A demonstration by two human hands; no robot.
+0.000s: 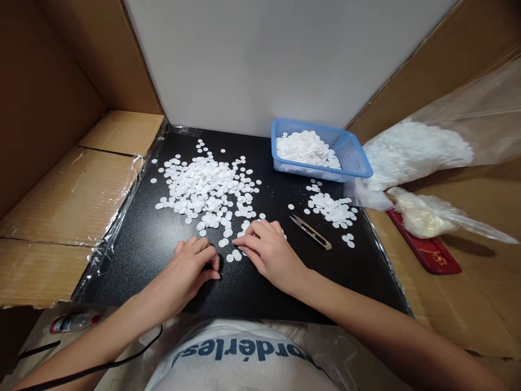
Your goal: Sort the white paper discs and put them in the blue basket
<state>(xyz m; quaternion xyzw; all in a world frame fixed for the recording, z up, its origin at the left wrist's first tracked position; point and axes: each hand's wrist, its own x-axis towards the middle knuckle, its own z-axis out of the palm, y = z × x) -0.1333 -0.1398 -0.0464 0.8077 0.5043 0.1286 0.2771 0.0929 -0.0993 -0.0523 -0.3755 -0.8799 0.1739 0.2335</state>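
Note:
Many small white round discs (199, 182) lie in a loose heap on the black tabletop (134, 255). My left hand (191, 269) rests at the near side of the heap with its fingers curled in towards the thumb; whether anything is between them is hidden. Close to its right, my right hand (266, 250) reaches over a few scattered discs, fingers stretched down and apart, fingertips touching the table among them. Two or three flat discs (233, 256) lie between the hands. Just right of my right hand are thread snips (311, 232), lying on the table.
A blue plastic basket (358, 163) at the back right holds more discs. A smaller disc pile (334, 209) lies before it. On the cardboard at right are a clear bag of discs (415, 149), a small knotted bag (425, 217) and a red tray (442, 260). Cardboard walls flank the table.

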